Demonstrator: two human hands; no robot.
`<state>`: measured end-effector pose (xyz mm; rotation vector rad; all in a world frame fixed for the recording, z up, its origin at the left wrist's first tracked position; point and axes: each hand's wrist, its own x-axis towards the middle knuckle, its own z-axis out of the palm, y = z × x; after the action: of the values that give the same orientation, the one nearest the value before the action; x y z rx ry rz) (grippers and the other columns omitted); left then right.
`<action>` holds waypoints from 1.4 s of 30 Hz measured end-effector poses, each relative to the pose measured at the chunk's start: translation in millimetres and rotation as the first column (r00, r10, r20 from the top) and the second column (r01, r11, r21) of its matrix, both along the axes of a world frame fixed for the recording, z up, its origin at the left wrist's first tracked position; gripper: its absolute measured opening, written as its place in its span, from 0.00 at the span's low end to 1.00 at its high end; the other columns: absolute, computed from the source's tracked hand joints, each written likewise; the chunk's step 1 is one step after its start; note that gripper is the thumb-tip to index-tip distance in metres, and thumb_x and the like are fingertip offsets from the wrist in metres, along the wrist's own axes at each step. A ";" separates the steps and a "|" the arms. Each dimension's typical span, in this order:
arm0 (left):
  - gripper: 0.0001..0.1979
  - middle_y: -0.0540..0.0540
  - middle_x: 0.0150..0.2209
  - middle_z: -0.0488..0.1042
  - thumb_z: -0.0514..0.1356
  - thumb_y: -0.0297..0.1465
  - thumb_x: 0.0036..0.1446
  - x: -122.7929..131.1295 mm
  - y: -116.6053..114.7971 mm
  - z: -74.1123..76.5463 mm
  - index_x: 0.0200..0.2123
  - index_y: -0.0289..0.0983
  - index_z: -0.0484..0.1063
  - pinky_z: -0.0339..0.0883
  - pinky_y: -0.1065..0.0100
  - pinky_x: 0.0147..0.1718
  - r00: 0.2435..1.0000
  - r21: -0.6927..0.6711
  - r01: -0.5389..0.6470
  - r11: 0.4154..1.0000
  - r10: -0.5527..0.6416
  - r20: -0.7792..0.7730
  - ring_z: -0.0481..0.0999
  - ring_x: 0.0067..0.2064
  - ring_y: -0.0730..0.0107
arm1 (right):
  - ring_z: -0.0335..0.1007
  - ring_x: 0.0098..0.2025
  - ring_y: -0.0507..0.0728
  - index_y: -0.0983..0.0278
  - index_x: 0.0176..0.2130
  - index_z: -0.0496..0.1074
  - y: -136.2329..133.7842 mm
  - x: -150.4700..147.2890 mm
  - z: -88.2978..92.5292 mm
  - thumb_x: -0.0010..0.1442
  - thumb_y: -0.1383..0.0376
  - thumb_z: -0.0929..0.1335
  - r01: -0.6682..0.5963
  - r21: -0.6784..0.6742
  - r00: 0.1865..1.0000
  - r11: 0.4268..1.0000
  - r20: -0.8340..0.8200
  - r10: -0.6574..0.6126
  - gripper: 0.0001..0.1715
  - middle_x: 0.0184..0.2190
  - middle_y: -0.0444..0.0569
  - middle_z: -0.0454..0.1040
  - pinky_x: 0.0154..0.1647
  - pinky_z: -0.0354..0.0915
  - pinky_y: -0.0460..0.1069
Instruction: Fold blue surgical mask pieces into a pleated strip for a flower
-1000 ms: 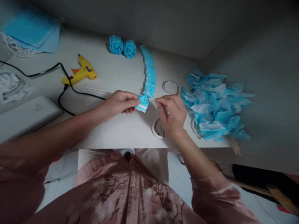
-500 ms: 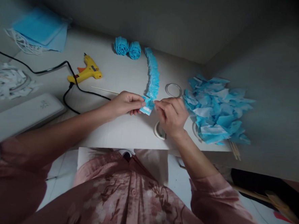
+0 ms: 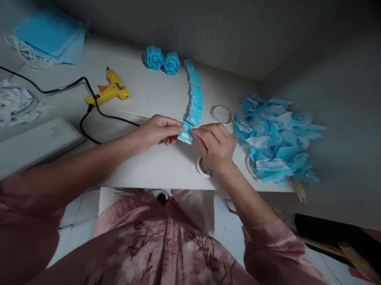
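A small blue and white piece of material (image 3: 185, 135) is stretched between my two hands above the table. My left hand (image 3: 163, 131) pinches its left side between thumb and fingers. My right hand (image 3: 214, 145) is closed at its right edge, fingertips pressed together on it. Just beyond the piece lies a curved row of pleated blue pieces (image 3: 195, 93). A thin wooden stick (image 3: 132, 113) lies beside my left hand, its right end hidden behind that hand. A roll of tape (image 3: 204, 167) lies below my right hand, partly covered by it.
Two blue roses (image 3: 154, 57) sit at the back. A yellow glue gun (image 3: 113, 89) with a black cord lies left, near blue masks (image 3: 51, 35), white scraps (image 3: 12, 106) and a white case (image 3: 31, 150). A blue heap (image 3: 274, 139), a ring (image 3: 221, 114) and sticks (image 3: 299, 190) are right.
My right hand has shifted slightly left, toward my left hand. The small blue piece has turned a little and moved slightly left between them.
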<state>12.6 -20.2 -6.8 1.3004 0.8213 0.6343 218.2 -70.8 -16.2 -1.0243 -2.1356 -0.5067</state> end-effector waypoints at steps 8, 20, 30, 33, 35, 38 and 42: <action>0.08 0.48 0.21 0.71 0.67 0.32 0.52 -0.8 3.5 -5.0 0.26 0.33 0.76 0.59 0.74 0.23 0.994 -0.149 -0.052 0.988 0.065 0.085 0.68 0.23 0.77 | 0.72 0.42 0.56 0.57 0.46 0.77 3.1 3.6 3.9 0.71 0.69 0.61 -0.012 -0.190 0.997 0.982 0.074 0.026 0.17 0.40 0.48 0.80 0.41 0.67 0.51; 0.10 0.50 0.21 0.70 0.66 0.35 0.53 -3.2 5.1 0.1 0.27 0.33 0.76 0.58 0.74 0.23 0.992 0.064 -0.126 0.990 0.126 0.005 0.65 0.23 0.78 | 0.75 0.43 0.57 0.57 0.62 0.66 21.2 3.3 21.8 0.71 0.53 0.61 -0.252 -0.643 0.863 0.723 -0.487 -0.132 0.24 0.43 0.50 0.78 0.42 0.74 0.53; 0.15 0.51 0.22 0.70 0.64 0.41 0.55 -1.7 5.7 -3.1 0.26 0.35 0.72 0.59 0.74 0.22 0.991 0.114 -0.129 0.985 0.126 0.037 0.66 0.23 0.78 | 0.70 0.35 0.53 0.59 0.61 0.67 33.7 -10.6 7.0 0.59 0.53 0.72 -0.497 -0.690 0.735 0.527 -0.657 -0.166 0.34 0.35 0.44 0.74 0.40 0.72 0.51; 0.14 0.52 0.23 0.70 0.66 0.40 0.53 -1.4 7.1 -4.7 0.28 0.36 0.71 0.58 0.74 0.22 0.993 0.122 -0.106 0.987 0.100 0.056 0.66 0.23 0.79 | 0.70 0.34 0.53 0.59 0.61 0.67 38.2 -14.3 6.7 0.59 0.52 0.72 -0.507 -0.677 0.731 0.534 -0.666 -0.151 0.34 0.34 0.44 0.74 0.38 0.72 0.50; 0.13 0.52 0.24 0.70 0.68 0.37 0.50 -1.2 7.6 -4.8 0.28 0.36 0.70 0.58 0.75 0.22 0.995 0.139 -0.091 0.986 0.084 0.056 0.65 0.24 0.79 | 0.71 0.35 0.54 0.58 0.61 0.67 40.4 -15.4 7.4 0.59 0.50 0.72 -0.516 -0.675 0.728 0.528 -0.670 -0.144 0.35 0.34 0.44 0.75 0.38 0.72 0.51; 0.12 0.53 0.24 0.69 0.67 0.36 0.49 -1.2 7.7 -3.9 0.27 0.36 0.69 0.57 0.75 0.22 0.992 0.146 -0.119 0.982 0.112 0.053 0.64 0.24 0.79 | 0.74 0.36 0.54 0.58 0.59 0.69 42.6 -13.5 11.6 0.59 0.49 0.72 -0.560 -0.668 0.699 0.490 -0.698 -0.153 0.33 0.34 0.44 0.76 0.42 0.74 0.52; 0.11 0.54 0.21 0.66 0.66 0.36 0.50 -2.2 8.6 -3.9 0.26 0.37 0.67 0.56 0.75 0.21 0.990 0.138 -0.141 0.980 0.138 0.028 0.63 0.23 0.79 | 0.75 0.38 0.54 0.59 0.56 0.72 47.2 -7.5 19.9 0.63 0.49 0.70 -0.598 -0.661 0.677 0.453 -0.719 -0.157 0.27 0.34 0.44 0.77 0.46 0.73 0.52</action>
<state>10.4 -11.6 -10.7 1.3697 0.8704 0.8266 210.7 -23.6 3.7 -1.0948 -1.6505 1.1700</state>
